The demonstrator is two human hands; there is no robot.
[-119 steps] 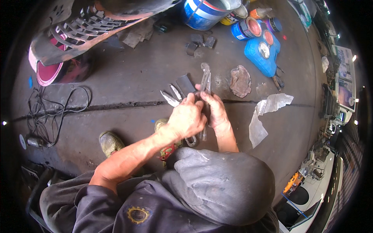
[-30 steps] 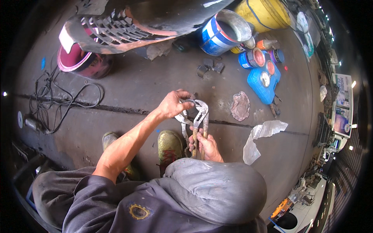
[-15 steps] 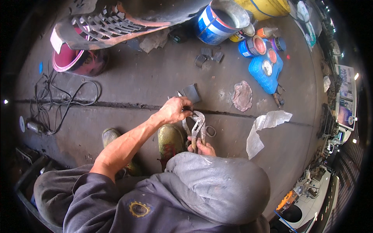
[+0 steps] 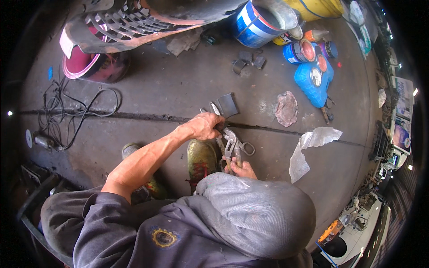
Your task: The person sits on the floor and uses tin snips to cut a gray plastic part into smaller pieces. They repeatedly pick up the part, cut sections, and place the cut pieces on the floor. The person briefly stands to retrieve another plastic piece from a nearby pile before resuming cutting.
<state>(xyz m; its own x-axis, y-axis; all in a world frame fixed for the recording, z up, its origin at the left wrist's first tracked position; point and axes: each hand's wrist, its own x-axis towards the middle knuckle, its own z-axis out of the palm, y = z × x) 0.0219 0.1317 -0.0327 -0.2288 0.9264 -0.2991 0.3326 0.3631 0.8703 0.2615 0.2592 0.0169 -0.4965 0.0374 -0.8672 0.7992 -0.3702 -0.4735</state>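
My right hand (image 4: 243, 169) grips the handles of a pair of grey water pump pliers (image 4: 230, 144), in front of my right knee. Close to the jaws, my left hand (image 4: 204, 126) is closed, its fingertips pinched together; what lies between them is too small to make out. Beside the pliers shows a metal finger ring (image 4: 247, 148), like a scissors handle. Past my left hand a pale pointed tip (image 4: 215, 108) sticks out; whether it belongs to the ring is hidden by hand and pliers. A dark grey square piece (image 4: 228, 105) lies just beyond.
Across the far left extends a slatted bumper-like panel (image 4: 129, 31) above a pink bucket (image 4: 100, 67). A coiled cable (image 4: 80, 111) lies left. Far right stand paint cans (image 4: 300, 52) and a blue jug (image 4: 313, 89). A crumpled rag (image 4: 286, 109) and torn paper (image 4: 308, 147) lie right.
The whole view has shifted, so things appear slightly farther right. The pliers' handles look closer together, and more of the metal ring shows. Both hands keep their holds.
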